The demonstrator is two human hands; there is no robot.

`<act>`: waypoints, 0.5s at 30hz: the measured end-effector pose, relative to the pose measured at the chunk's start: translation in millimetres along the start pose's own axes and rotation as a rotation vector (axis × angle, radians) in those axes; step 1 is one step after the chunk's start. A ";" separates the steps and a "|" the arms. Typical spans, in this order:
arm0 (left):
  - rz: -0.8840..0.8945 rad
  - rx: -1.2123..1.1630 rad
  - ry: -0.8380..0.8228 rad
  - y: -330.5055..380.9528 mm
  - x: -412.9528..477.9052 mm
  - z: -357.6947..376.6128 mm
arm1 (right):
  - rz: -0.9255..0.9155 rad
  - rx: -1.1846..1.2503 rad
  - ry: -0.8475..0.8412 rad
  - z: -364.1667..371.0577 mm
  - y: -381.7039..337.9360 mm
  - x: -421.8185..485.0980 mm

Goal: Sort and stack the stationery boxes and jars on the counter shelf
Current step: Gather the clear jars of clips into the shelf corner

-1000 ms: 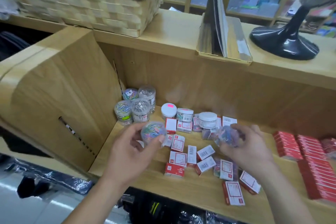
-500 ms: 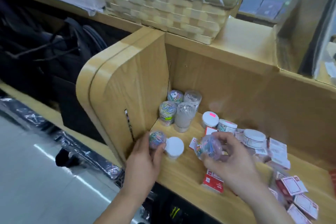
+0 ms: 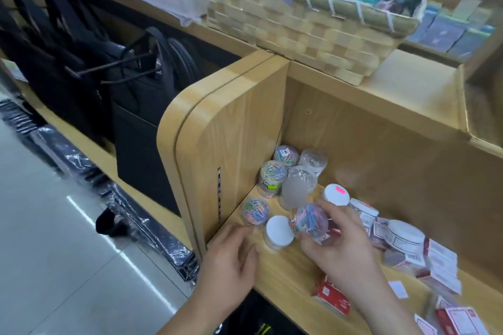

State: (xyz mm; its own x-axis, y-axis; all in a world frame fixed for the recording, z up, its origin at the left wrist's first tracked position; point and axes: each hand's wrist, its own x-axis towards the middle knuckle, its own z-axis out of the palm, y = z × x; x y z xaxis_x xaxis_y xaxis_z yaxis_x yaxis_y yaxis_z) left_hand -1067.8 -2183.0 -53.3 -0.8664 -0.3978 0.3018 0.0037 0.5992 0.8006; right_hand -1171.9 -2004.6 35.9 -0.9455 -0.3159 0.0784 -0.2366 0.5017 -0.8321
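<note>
A clear jar of coloured paper clips [image 3: 255,211] stands on the wooden shelf [image 3: 285,272] by its left wall. My left hand [image 3: 231,255] hovers just in front of it, fingers relaxed and holding nothing. My right hand [image 3: 340,247] grips a second clip jar [image 3: 309,220], tilted above the shelf. A white-lidded jar [image 3: 279,231] stands between the two hands. Several clip jars [image 3: 272,175] are stacked in the back left corner. More white-lidded jars [image 3: 336,194] and red-and-white small boxes [image 3: 441,264] lie scattered to the right.
The shelf's curved side panel [image 3: 231,130] closes off the left. A woven basket [image 3: 299,22] sits on the counter above. Black bags [image 3: 109,76] hang on the left over a shiny floor [image 3: 54,253].
My left hand has set its clip jar down by the side wall and let go, drawing back slightly. My right hand still holds its jar. The view has shifted further left.
</note>
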 end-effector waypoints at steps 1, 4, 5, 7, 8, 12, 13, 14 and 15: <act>0.017 0.000 -0.027 -1.6 0.0 2.4 | -0.017 -0.025 -0.031 6.4 -3.5 5.2; 0.062 0.025 -0.073 -5.7 8.1 8.8 | -0.099 -0.081 -0.078 28.4 -10.0 19.4; 0.065 0.035 -0.085 -7.6 11.3 9.7 | -0.126 -0.094 -0.074 35.7 -11.1 23.7; 0.041 0.026 -0.112 -12.1 13.2 7.7 | -0.147 -0.151 -0.062 49.0 -11.4 31.9; 0.014 -0.002 -0.125 -14.4 11.9 5.4 | -0.138 -0.194 -0.049 54.9 -11.5 35.4; -0.081 -0.103 -0.145 -26.5 1.7 -2.1 | -0.132 -0.345 -0.010 78.5 -10.2 45.3; -0.094 -0.118 -0.151 -28.2 0.1 -2.8 | -0.131 -0.348 -0.016 82.0 -10.2 46.2; -0.095 -0.124 -0.155 -28.8 -0.6 -3.2 | -0.134 -0.355 -0.021 83.8 -11.1 46.7; -0.086 -0.121 -0.155 -28.9 -0.4 -2.7 | -0.135 -0.370 -0.025 85.0 -11.4 47.5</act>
State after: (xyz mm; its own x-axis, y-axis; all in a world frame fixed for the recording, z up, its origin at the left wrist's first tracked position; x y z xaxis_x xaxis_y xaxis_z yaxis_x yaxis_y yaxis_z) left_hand -1066.3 -2202.1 -75.2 -0.9324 -0.3268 0.1542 -0.0216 0.4765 0.8789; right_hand -1195.1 -2093.7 2.4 -0.8958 -0.4162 0.1560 -0.4273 0.7095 -0.5604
